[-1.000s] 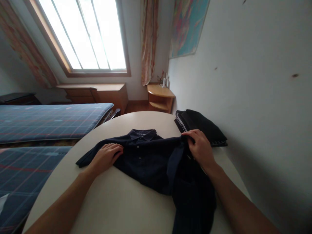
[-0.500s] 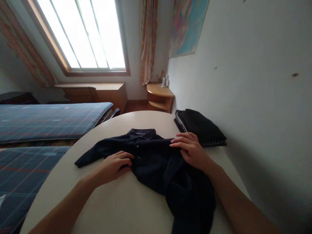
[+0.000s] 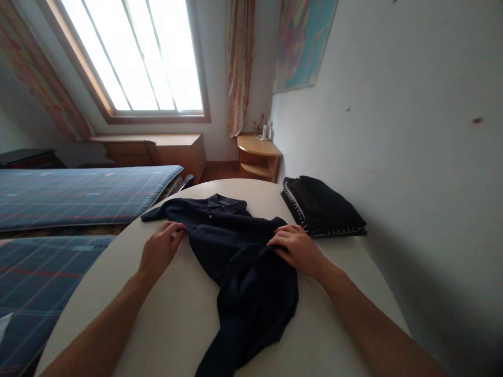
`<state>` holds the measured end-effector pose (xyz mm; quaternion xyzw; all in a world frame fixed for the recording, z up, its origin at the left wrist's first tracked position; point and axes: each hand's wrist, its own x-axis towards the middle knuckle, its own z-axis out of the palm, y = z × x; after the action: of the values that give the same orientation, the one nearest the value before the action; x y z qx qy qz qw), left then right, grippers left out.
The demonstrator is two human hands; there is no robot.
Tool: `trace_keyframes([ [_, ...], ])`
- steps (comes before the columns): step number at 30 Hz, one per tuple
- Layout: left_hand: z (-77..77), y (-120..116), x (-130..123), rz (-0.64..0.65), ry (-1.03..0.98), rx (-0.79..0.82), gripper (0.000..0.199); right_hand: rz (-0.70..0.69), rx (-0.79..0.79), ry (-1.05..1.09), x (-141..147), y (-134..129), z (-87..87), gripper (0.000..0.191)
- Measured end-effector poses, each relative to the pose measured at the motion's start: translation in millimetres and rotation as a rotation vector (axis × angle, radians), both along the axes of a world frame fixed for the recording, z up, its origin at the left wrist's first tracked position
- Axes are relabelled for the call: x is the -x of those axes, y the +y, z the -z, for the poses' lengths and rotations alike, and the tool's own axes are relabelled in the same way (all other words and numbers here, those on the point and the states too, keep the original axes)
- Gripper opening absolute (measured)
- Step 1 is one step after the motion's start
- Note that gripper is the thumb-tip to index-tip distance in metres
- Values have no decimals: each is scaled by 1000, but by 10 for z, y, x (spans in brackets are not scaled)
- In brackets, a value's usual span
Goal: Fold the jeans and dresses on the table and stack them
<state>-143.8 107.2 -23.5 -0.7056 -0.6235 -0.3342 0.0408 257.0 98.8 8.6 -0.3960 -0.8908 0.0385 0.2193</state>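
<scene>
A dark navy collared shirt (image 3: 223,246) lies partly spread on the pale round table (image 3: 165,314). Its collar points to the far side, and one sleeve stretches out to the left. The lower part is bunched and trails toward the near edge. At the shirt's left edge, my left hand (image 3: 163,248) is closed, thumb and fingers pinching the cloth. On the opposite side my right hand (image 3: 298,248) has its fingers curled over the fabric, gripping it; its thumb is mostly hidden.
Folded black cloths with white stitched edges (image 3: 320,207) are stacked at the table's right, near the wall. Left of the table are beds with blue plaid mattresses (image 3: 90,193). A small corner shelf (image 3: 257,146) and a wooden desk (image 3: 176,146) stand beyond.
The shirt has shifted left and away, its lower part swinging left. My left hand moved left and farther out, now pinching the edge; my right hand slid slightly left and toward me.
</scene>
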Motion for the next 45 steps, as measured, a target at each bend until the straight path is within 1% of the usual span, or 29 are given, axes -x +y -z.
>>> trace_keyframes([
  [2,-32,-3,-2,0,-156,-57,28,134,-66,70,-68,60,16,17],
  [4,-60,1,-11,-13,-253,-131,28,230,-102,139,-135,113,33,20],
  [7,-71,11,-42,7,-309,-194,24,268,-129,183,-187,144,53,26],
  [10,-50,11,-82,34,-353,-177,22,231,-191,143,-133,79,27,36],
  [13,-27,7,-119,15,-390,-153,24,57,-266,66,31,-61,-32,41],
  [15,-23,5,-140,9,-416,-144,25,-42,-301,30,170,-156,-58,38],
  [16,-24,3,-148,12,-425,-140,25,-61,-315,23,235,-194,-63,34],
  [19,-38,-5,-149,28,-408,-105,25,-32,-336,47,347,-244,-62,19],
  [20,-47,-9,-139,23,-386,-84,26,-4,-333,84,343,-239,-65,16],
  [22,-73,-16,-106,-7,-339,-46,28,93,-304,215,273,-199,-82,17],
  [24,-107,-22,-69,-47,-313,-42,30,244,-246,386,143,-130,-111,19],
  [27,-150,-25,-36,-111,-334,-113,32,511,-142,593,-52,-12,-141,25],
  [29,-159,-25,-36,-141,-367,-134,32,621,-84,653,-121,34,-142,29],
  [30,-156,-25,-41,-146,-380,-126,31,631,-61,649,-130,37,-141,29],
  [32,-141,-23,-55,-138,-391,-93,30,562,-37,576,-100,-7,-147,28],
  [33,-133,-22,-64,-134,-391,-81,30,489,-46,523,-64,-52,-157,26],
  [35,-117,-19,-79,-134,-388,-72,28,266,-107,381,36,-179,-193,21],
  [37,-107,-15,-92,-136,-385,-73,26,-9,-206,220,159,-323,-240,22],
  [39,-102,-11,-100,-137,-380,-76,26,-232,-274,54,286,-445,-275,29],
  [40,-102,-9,-101,-139,-380,-76,25,-302,-283,-22,345,-488,-282,34],
  [41,-102,-8,-101,-141,-381,-74,25,-352,-283,-86,395,-516,-281,37],
  [42,-104,-8,-100,-142,-382,-69,25,-386,-279,-138,435,-529,-274,37],
  [43,-106,-9,-98,-143,-385,-65,25,-403,-279,-170,460,-527,-262,32],
  [45,-113,-13,-92,-143,-386,-61,25,-389,-290,-169,459,-489,-242,21],
])
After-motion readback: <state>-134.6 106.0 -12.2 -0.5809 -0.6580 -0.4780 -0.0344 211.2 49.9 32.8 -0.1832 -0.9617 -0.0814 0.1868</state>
